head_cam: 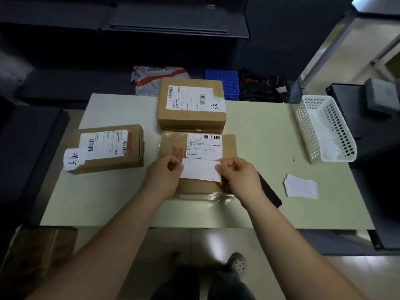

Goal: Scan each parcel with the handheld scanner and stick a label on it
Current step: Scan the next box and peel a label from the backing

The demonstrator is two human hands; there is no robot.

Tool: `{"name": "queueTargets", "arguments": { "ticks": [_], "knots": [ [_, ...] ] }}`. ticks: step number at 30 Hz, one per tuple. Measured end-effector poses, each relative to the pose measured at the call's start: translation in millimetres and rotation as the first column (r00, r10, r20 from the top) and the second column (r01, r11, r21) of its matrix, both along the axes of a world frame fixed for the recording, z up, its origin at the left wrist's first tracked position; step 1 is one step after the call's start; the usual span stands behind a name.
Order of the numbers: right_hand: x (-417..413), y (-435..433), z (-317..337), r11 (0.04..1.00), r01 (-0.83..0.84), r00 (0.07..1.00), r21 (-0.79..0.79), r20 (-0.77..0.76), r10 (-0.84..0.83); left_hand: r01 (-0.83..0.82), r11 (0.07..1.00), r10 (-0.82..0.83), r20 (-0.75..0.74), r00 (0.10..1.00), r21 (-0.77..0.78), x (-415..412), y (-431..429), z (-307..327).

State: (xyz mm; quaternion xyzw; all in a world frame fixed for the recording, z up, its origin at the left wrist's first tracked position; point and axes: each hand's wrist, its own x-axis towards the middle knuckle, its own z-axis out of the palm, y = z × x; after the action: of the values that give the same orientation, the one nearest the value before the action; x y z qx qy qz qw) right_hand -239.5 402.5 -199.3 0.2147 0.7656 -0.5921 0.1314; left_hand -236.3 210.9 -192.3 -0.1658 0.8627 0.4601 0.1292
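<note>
Parcel [173, 141] nearest the person, a brown carton lying flat at the middle of the pale table [259, 131], is being shown with a blank white label [200, 171] held over its near half, just below the printed shipping sheet on its top. The label's left edge is being pinched between the thumb and curled fingers of the left hand [164, 176], and its right edge is being pinched in the same manner by the right hand [240, 178] (whether the label is touching the cardboard cannot be told). A second parcel [190, 118] is being kept just beyond the first, at the table's far edge, with a printed sheet and a handwritten slip on top. A third parcel [112, 162] is lying well apart at the left, a handwritten slip overhanging its near corner. The handheld scanner [269, 191], black and elongated, is lying on the table just beside the near parcel, partly hidden behind the right wrist. A stack of blank labels [300, 187] is lying further right, and a white perforated basket [307, 131] is standing at the far right corner. Beyond the table, a blue crate [223, 83] and a grey-and-orange mailer bag [155, 81] are resting.
</note>
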Motion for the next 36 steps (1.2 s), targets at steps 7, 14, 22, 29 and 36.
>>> {"name": "queueTargets", "arguments": {
  "ticks": [7, 14, 22, 29, 36],
  "knots": [
    [-0.3, -12.7, -4.1, 0.864, -0.166, 0.973, 0.475, -0.066, 0.223, 0.053, 0.944, -0.102, -0.133, 0.986, -0.327, 5.9, 3.0, -26.4],
    [3.1, -12.0, -12.0, 0.731, -0.228, 0.945, 0.643, -0.034, 0.325, 0.078, 0.890, -0.175, -0.179, 0.968, -0.449, 11.8, 5.7, -38.3],
    [17.6, -3.5, -24.1, 0.573, -0.147, 0.808, 0.806, -0.236, 0.540, 0.231, 0.768, -0.506, -0.346, 0.790, -0.597, 11.8, 4.1, -43.5],
    [28.3, 11.3, -60.7, 0.585, 0.009, 0.693, 0.811, -0.427, 0.581, 0.191, 0.796, -0.427, -0.309, 0.850, -0.575, 16.7, -13.9, -50.5],
    [36.4, 45.4, -60.0, 0.846, -0.035, 0.924, 0.532, -0.305, 0.230, 0.062, 0.966, -0.132, -0.273, 0.953, -0.251, 28.1, -33.6, -48.5]
  ]
}}
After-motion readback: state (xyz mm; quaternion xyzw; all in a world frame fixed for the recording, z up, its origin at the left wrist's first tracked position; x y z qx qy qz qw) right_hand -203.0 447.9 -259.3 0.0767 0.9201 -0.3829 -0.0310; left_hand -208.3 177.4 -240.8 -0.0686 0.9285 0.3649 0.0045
